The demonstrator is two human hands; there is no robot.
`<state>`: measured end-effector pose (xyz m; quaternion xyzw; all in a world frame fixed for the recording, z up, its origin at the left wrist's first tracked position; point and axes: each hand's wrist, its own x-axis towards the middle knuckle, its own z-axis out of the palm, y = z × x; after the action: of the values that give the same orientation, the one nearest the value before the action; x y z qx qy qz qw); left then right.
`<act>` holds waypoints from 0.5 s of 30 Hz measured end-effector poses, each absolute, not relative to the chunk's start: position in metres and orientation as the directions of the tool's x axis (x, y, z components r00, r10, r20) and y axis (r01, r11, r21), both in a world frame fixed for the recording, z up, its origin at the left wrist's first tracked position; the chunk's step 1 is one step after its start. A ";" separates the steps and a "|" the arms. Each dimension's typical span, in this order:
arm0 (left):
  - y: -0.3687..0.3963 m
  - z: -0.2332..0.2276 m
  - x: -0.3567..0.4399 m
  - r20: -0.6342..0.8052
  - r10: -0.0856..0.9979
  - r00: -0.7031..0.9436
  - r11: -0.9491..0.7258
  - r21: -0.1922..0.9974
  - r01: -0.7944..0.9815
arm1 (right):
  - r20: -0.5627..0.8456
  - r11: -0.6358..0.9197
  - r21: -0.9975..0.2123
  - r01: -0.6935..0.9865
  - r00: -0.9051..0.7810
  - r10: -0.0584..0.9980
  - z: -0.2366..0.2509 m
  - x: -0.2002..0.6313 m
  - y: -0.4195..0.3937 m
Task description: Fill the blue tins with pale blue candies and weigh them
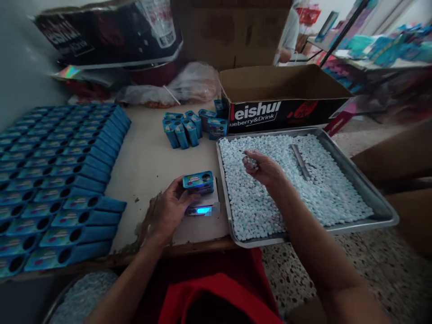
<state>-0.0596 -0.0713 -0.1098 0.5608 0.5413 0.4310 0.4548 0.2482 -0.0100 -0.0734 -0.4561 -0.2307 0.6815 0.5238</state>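
My left hand (173,202) has its fingers around the side of a small blue candy box (198,181) with a dark round hole in its top. The box is on or just above a small digital scale (211,199) with a lit blue display. Over a metal tray (388,220) full of small pale candies (259,211), my right hand (261,166) is closed, with a few candies showing between its fingers. A flat metal strip (299,162) lies on the candies to the right of that hand.
Rows of blue boxes (60,171) fill the table's left side. Several more blue boxes (189,128) stand behind the scale. A cardboard box (286,108) sits beyond the tray, with plastic bags (195,83) to its left. A person (288,33) is in the background.
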 end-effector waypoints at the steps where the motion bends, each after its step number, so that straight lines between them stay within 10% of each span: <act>1: -0.071 -0.109 -0.063 -0.015 0.999 0.043 0.007 0.983 0.184 | -0.359 -0.330 -0.841 -0.428 -0.015 0.933 -0.075 0.250 -0.010; 7: -0.072 -0.101 -0.110 0.032 0.998 -0.055 -0.025 0.991 0.129 | -0.051 -0.078 -0.980 0.183 0.147 0.988 -0.077 0.256 -0.018; 11: -0.077 -0.090 -0.144 0.112 0.977 -0.180 -0.061 0.962 0.267 | 0.123 0.022 -0.709 0.705 0.092 0.988 -0.066 0.253 -0.024; 15: -0.076 -0.081 -0.150 0.247 0.946 -0.210 -0.160 0.919 0.359 | 0.006 -0.036 -0.733 0.679 0.060 0.998 -0.054 0.251 -0.029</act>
<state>-0.1495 -0.0764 -0.0814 0.5604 0.5824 0.5156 0.2845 0.2512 -0.0286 -0.0544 -0.6665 -0.6292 0.2721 0.2931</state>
